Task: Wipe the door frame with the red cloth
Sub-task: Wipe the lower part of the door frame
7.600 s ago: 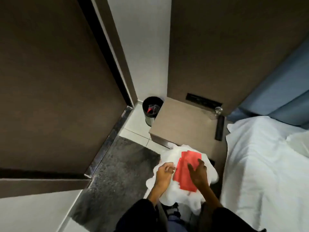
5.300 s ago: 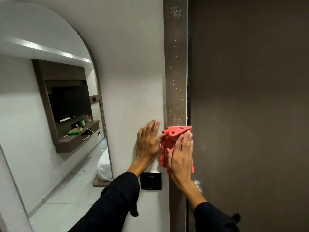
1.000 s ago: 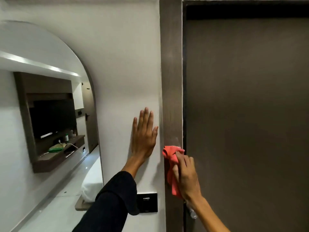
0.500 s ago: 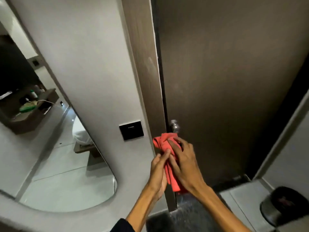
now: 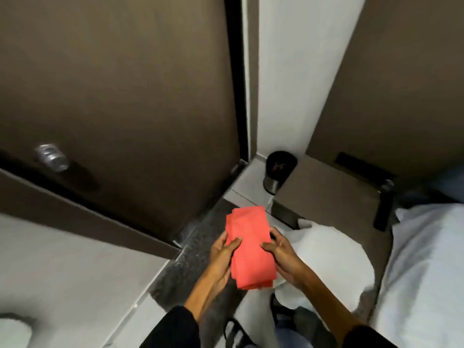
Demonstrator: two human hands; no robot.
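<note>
The red cloth (image 5: 249,247) is folded into a flat oblong and held between both hands at the lower middle of the head view. My left hand (image 5: 222,257) grips its left edge, thumb on top. My right hand (image 5: 282,254) grips its right edge. The brown door frame strip (image 5: 82,217) runs diagonally at the left, below the dark door (image 5: 120,84) with its metal knob (image 5: 51,156). Neither hand nor cloth touches the frame.
A white bundle (image 5: 334,259) lies just right of my hands. A wooden bedside table (image 5: 329,189) and a black bin (image 5: 280,172) stand beyond it. White bedding (image 5: 426,267) fills the right. A dark grey mat (image 5: 190,257) covers the floor by the door.
The view has swung down and right, away from the frame. The cloth was bunched against the frame near the knob; now it is folded flat and held by both hands above the floor.
</note>
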